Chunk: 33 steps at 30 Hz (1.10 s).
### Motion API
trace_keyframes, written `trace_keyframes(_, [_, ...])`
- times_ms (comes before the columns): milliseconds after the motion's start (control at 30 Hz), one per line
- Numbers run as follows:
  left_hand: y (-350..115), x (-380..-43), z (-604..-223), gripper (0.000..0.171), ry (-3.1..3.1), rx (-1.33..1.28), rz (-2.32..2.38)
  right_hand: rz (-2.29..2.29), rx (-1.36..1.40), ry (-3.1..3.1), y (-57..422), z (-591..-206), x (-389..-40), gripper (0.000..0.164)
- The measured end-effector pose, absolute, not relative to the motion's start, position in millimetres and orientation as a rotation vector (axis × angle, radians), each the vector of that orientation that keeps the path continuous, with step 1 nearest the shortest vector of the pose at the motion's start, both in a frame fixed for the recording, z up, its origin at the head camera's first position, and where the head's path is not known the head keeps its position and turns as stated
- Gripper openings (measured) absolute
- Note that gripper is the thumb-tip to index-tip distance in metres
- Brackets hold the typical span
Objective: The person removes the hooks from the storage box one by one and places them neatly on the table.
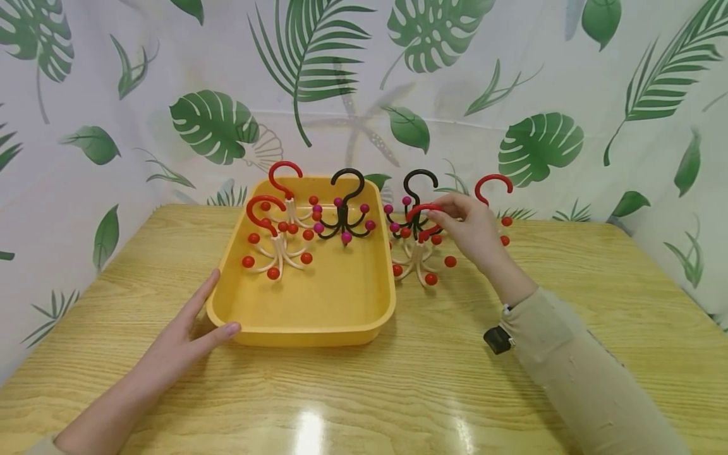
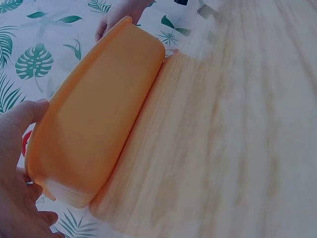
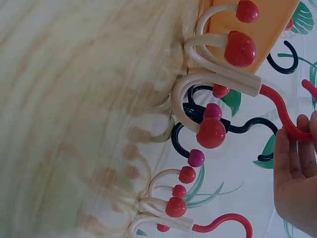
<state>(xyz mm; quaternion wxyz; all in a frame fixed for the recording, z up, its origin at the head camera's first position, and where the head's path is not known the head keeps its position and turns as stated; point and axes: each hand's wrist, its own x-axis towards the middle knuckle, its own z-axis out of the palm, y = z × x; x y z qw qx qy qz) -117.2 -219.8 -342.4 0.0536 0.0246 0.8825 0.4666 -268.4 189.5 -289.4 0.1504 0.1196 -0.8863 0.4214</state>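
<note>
My right hand (image 1: 469,227) pinches the red hook of a cream octopus-style hanger (image 1: 418,256) just right of the yellow tray (image 1: 309,330). Red balls tip its curved arms. In the right wrist view the fingers (image 3: 292,158) meet at the red hook of that hanger (image 3: 213,79). My left hand (image 1: 182,335) rests against the tray's near left corner, thumb along the front and fingers spread along the side. Inside the tray stand two cream hangers with red hooks (image 1: 279,253) and a black hanger (image 1: 344,218) with pink balls.
Behind the held hanger stands another black hanger (image 1: 419,183), partly hidden. Farther right, a red-hooked hanger (image 1: 493,180) is mostly covered by my right hand. The wooden table (image 1: 597,303) ends at a leaf-patterned cloth (image 1: 455,114).
</note>
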Motion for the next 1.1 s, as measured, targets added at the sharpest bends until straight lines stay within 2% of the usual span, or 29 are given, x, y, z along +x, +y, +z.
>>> trace_keyframes(567, [-221, -118, -342, 0.089, 2.685, 0.092, 1.432, 1.213, 0.357, -2.517, 184, -283, -267, 0.040])
trace_keyframes(800, [-220, -118, -342, 0.089, 2.686, 0.098, 1.433, 1.181, 0.452, -2.437, 167, -261, -264, 0.046])
trace_keyframes(1100, [-220, -117, -342, 0.089, 2.663, 0.079, 1.439, 1.185, 0.651, -2.329, 123, -222, -269, 0.042])
